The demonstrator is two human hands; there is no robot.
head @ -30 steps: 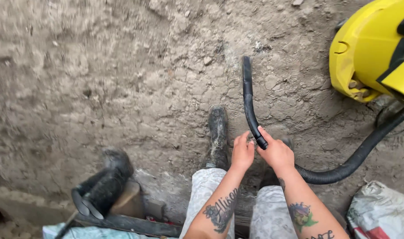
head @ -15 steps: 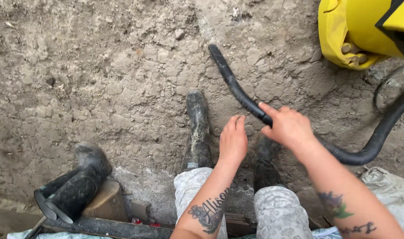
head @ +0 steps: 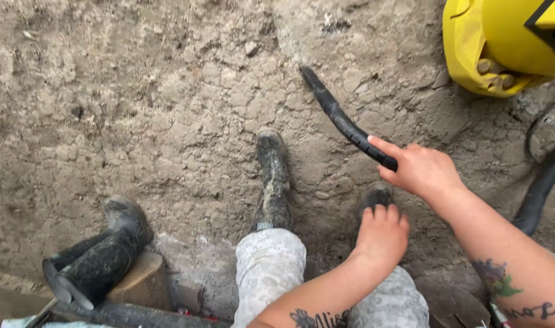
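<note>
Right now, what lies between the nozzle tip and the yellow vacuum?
In the head view, only bare cracked dirt lies between the nozzle tip and the yellow vacuum.

Your muddy dark rubber boot [head: 271, 182] planted mid-ground on cracked dry earth floor [head: 137, 103]. Spare black rubber boot [head: 98, 255] lying at floor's bottom-left corner, on pale stone block [head: 147, 282]. Yellow plastic vacuum body [head: 502, 45] at top-right corner.

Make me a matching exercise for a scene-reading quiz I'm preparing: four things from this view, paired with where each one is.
Things:
1. yellow vacuum
2. black nozzle
3. spare rubber boot
4. left hand

Places:
A. lying on its side, bottom left
B. resting on the right knee
C. top right corner
D. held by the right hand, tip toward the dirt

Pairs: 1-C, 2-D, 3-A, 4-B
</note>
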